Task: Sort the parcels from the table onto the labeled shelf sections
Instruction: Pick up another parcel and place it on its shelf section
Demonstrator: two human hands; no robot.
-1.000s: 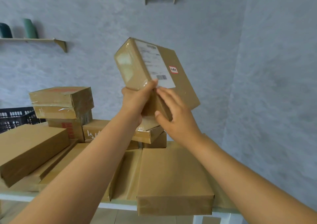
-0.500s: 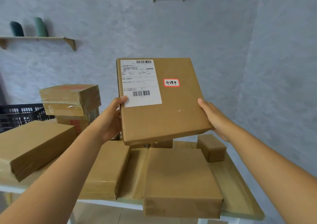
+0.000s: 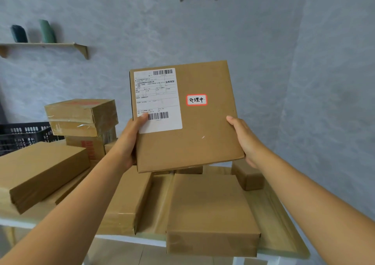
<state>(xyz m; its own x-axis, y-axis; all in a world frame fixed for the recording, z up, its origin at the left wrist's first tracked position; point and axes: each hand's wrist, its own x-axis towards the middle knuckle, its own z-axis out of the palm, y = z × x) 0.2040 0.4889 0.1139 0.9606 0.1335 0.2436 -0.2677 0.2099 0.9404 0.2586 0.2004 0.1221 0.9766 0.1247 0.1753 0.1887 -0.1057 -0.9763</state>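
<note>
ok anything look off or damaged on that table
The front parcel overhangs the table edge. The stack of boxes at back left sits crooked, with wrinkled tape. The held parcel looks intact.

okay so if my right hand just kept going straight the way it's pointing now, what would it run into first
Probably nothing near. The right hand, gripping the flat brown cardboard parcel by its right edge, points up and forward toward the grey textured wall. That path looks free, though depth is unclear.
</note>
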